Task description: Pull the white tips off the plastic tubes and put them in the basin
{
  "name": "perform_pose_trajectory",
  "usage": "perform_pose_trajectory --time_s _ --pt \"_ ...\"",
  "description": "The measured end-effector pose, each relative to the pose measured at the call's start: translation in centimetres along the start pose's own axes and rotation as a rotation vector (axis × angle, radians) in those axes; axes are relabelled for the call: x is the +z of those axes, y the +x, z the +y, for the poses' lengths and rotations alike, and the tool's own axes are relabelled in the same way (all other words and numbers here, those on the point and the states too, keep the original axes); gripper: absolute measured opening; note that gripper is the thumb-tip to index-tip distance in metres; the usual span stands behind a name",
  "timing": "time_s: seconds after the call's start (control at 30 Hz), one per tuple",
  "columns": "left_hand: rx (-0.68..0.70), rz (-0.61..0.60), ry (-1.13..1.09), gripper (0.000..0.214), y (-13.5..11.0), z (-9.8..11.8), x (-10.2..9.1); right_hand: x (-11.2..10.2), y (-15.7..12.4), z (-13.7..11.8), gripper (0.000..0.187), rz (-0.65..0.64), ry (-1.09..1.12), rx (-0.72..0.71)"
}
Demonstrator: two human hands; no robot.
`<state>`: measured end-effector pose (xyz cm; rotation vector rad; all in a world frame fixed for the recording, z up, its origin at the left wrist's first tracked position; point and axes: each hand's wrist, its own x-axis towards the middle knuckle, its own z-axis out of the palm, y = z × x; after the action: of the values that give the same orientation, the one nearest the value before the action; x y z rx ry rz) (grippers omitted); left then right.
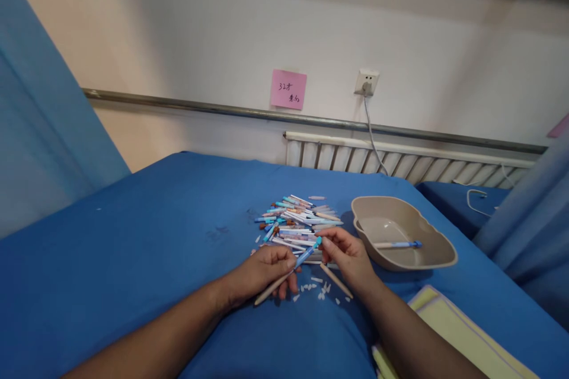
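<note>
My left hand (272, 269) is closed around a pen (306, 255) with a beige lower barrel and a light blue upper part. The pen slants up to the right, its bright blue end reaching the fingertips of my right hand (347, 257), which pinch there. Below my right hand is a separate beige pen barrel (336, 281); whether the lower fingers touch it is hidden. Just beyond both hands spreads a pile of pen parts (296, 219) in white, blue, beige and brown. Several small whitish tips (323, 290) are scattered on the blue cloth (178, 248) between my forearms.
A beige basin (400, 207) stands to the right, with one assembled-looking pen (398, 244) inside. Yellow folded fabric (457, 331) lies under my right forearm. Behind the table are a radiator (347, 153), a metal rail (213, 108) and a plugged-in socket (367, 82).
</note>
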<state>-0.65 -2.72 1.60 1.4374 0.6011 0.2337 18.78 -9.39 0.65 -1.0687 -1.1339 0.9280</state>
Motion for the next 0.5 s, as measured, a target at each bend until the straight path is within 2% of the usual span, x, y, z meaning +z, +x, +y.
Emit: perform_pose_trajectory --time_s 0.5 --pt "-0.020 0.013 -0.002 0.036 -0.14 0.30 0.22 0.13 0.12 0.18 0.028 -0.020 -0.031 0.017"
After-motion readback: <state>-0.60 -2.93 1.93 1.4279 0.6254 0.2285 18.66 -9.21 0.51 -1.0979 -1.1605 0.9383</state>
